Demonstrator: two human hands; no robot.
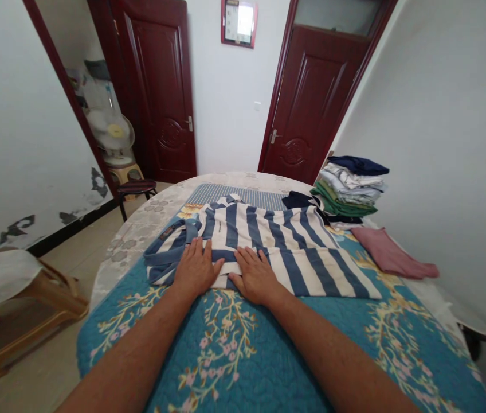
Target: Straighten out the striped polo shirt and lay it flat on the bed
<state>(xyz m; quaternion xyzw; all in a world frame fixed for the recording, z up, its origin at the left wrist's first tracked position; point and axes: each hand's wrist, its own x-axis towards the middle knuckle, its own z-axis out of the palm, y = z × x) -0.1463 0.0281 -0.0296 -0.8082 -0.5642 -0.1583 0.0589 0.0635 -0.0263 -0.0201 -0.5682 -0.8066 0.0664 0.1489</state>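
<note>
A blue and white striped polo shirt [277, 235] lies partly folded on the table, its collar [168, 246] toward the left and its hem toward the right. My left hand [198, 267] rests flat on the shirt near the collar, fingers stretched out. Just to its right, my right hand [254, 272] also lies flat on the striped cloth with its fingers extended. Neither hand grips the fabric. Part of the near edge, with a folded sleeve or side, is hidden under the palms.
Under the shirt spreads a teal quilted cover [303, 344] with flower patterns. A stack of folded clothes [350, 189] stands at the back right, with a pink folded garment [393, 252] nearer. Plastic stools [54, 287] stand on the floor at left.
</note>
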